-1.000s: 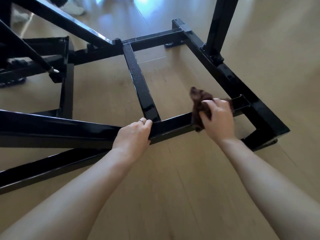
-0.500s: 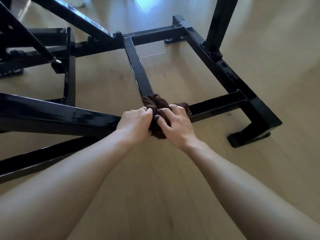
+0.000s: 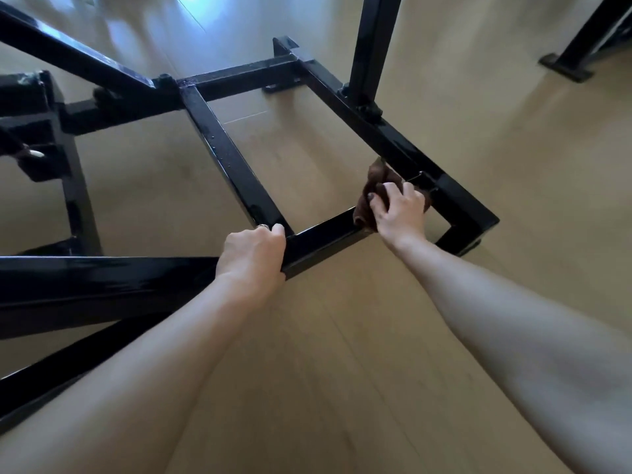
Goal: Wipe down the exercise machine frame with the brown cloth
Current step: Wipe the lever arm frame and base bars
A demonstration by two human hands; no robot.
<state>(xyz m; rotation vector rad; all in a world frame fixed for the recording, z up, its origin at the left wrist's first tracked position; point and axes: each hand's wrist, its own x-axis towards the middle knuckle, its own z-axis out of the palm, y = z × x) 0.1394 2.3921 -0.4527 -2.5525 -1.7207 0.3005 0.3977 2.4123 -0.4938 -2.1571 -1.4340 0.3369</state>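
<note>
The black steel exercise machine frame point(image 3: 236, 165) lies low over a wooden floor, its bars glossy and speckled with droplets. My right hand point(image 3: 398, 210) grips the bunched brown cloth point(image 3: 374, 181) and presses it onto the near crossbar, close to the right corner of the frame. My left hand point(image 3: 254, 256) curls over the same crossbar where the centre bar joins it, fingers wrapped over the top edge. A ring shows on one left finger.
An upright black post point(image 3: 371, 46) rises from the right side rail. Another black foot plate point(image 3: 564, 68) stands on the floor at the top right. A thick diagonal beam point(image 3: 102, 282) runs left of my left hand. Bare wooden floor point(image 3: 342, 371) lies in front.
My right hand has slid the cloth along the crossbar from beside my left hand out to the right corner. My left hand has stayed on the bar.
</note>
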